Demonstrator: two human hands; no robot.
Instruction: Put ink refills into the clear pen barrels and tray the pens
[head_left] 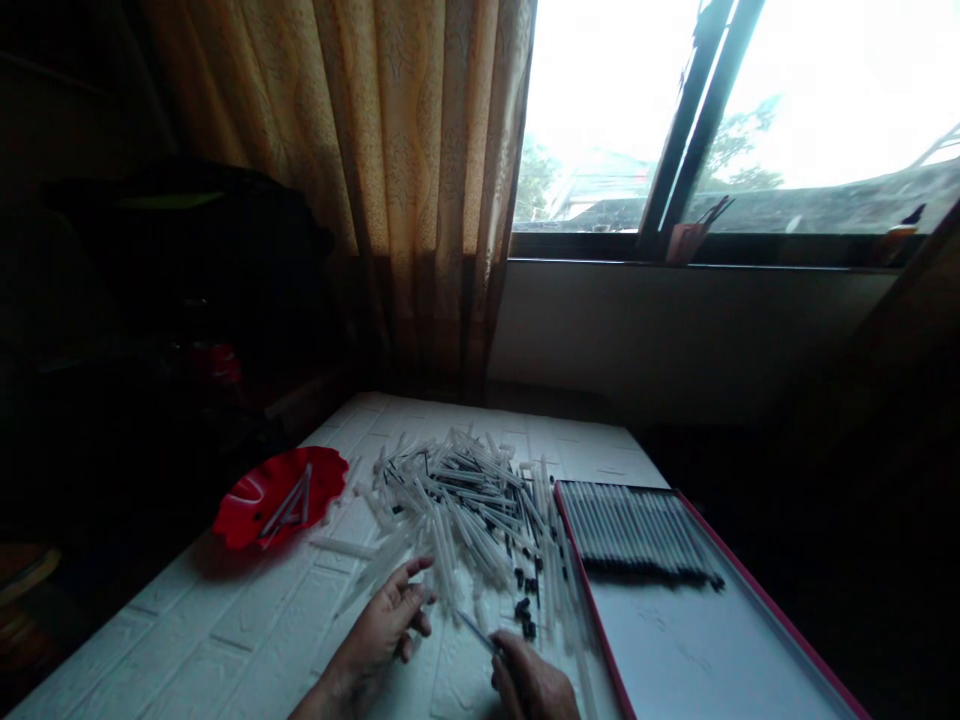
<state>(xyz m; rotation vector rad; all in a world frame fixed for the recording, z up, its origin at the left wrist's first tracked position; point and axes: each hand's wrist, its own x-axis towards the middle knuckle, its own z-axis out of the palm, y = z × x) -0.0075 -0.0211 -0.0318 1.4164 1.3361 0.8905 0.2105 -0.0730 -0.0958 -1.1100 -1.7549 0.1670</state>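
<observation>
1 row of tubes [637, 528] lies ordered at 2 o'clock, the 12 o'clock pile [472, 490] loose; right hand [531, 682] pinches a rod [478, 633], left hand's [386, 625] hold unclear.

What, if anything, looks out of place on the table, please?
The pile of tubes looks untidy: pieces lie crisscrossed, with small black parts scattered nearby, whereas the row of tubes in the tray is neat.

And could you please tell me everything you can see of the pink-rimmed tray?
The tray is shallow and rectangular, with a pinkish-red rim and a white floor; its material is unclear. It lies at the table's right side, its near end out of frame. Clear, black-ended tubes lie side by side across its far end. The right hand isn't touching it.
</observation>
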